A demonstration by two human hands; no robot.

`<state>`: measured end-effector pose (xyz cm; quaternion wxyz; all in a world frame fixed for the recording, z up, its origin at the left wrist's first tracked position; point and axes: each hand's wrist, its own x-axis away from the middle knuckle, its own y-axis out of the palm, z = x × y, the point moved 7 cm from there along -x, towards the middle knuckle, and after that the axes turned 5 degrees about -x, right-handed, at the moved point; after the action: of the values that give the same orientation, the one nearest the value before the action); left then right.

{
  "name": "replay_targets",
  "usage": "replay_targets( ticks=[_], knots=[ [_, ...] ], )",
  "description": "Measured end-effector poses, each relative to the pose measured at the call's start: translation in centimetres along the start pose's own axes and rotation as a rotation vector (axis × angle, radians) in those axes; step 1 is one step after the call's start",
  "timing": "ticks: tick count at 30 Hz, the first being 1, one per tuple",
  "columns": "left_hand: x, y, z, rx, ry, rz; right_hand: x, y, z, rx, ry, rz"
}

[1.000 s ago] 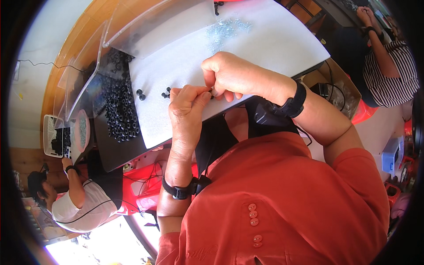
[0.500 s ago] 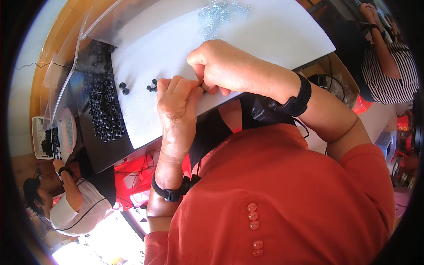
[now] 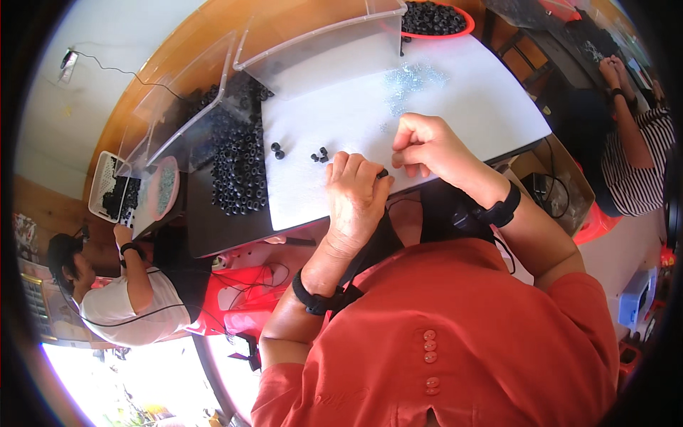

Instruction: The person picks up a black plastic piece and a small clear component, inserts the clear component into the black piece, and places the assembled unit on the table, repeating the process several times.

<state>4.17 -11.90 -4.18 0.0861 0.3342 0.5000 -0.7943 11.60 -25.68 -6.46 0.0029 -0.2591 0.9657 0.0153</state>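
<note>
Over the near edge of the white sheet (image 3: 306,128), my left hand (image 3: 356,193) is closed with a small black ring-like part (image 3: 383,173) between thumb and forefinger. My right hand (image 3: 430,146) hovers a little to the right, apart from the left one. Its thumb and fingertips are drawn together in a pinch, and whatever they hold is too small to make out. Beyond it, tiny clear bluish pieces (image 3: 413,84) lie scattered on the sheet. A few small black parts (image 3: 320,155) lie just past my left hand, and two black rings (image 3: 277,150) sit farther left.
Many black rings (image 3: 240,174) are heaped on the dark table at the left. Clear plastic bins (image 3: 320,67) stand behind, beside a red-rimmed tray (image 3: 469,21) of black parts. A co-worker in white (image 3: 131,306) sits left, another in stripes (image 3: 637,164) right. A cardboard box (image 3: 569,178) stands right.
My right hand has drawn away from my left hand, up and to the right; they were touching before. The black part now shows in my left fingers. The whole view has shifted.
</note>
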Motion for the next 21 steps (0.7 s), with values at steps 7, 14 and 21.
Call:
replay_targets(
  ticks=[7,14,21],
  knots=[
    [-8.0,-13.2,-8.1,0.106,-0.386,0.452,1.6,-2.6,1.3,-0.173,-0.189,0.015],
    [-9.3,-14.4,-14.0,-0.159,-0.328,0.199,1.5,-1.9,0.7,-0.230,-0.277,0.037],
    [-1.6,-2.1,-5.0,0.201,-0.286,-0.014,2.3,-2.6,0.3,-0.352,-0.321,0.113]
  ],
)
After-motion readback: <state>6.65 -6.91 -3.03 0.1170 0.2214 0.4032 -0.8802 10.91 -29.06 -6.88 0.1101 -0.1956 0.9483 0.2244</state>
